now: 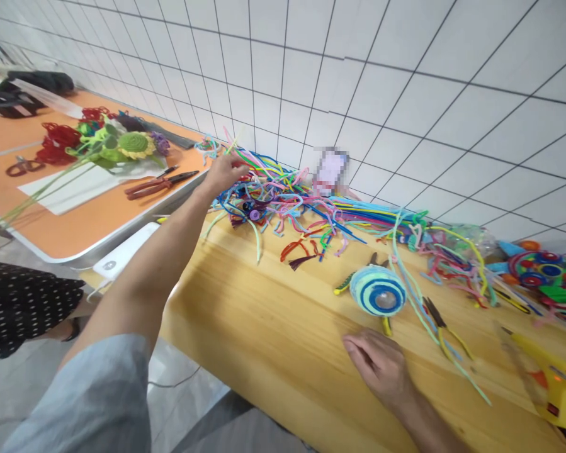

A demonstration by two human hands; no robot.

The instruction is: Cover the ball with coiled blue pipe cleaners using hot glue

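Observation:
My left hand [226,173] reaches to the far left end of a tangled heap of coloured pipe cleaners [283,189]. Its fingers are bent in a pinch, and what is between them is hidden; a pale yellow pipe cleaner [233,143] sticks up just behind. Resting on the wooden table [254,321], my right hand [377,365] is curled into a loose fist with nothing showing in it. Just beyond that fist sits a round piece wound in blue and mint pipe cleaner [378,290], partly covering yellow-handled pliers [343,284]. Long mint and light blue strands [419,314] lie to its right.
More pliers [446,327] and a yellow glue gun [554,377] lie at the right. A phone [330,171] leans on the tiled wall. On the orange table [75,220] are a crochet sunflower [135,145], red-handled pliers [153,187] and scissors [24,166]. A person's dotted garment [25,308] shows at left.

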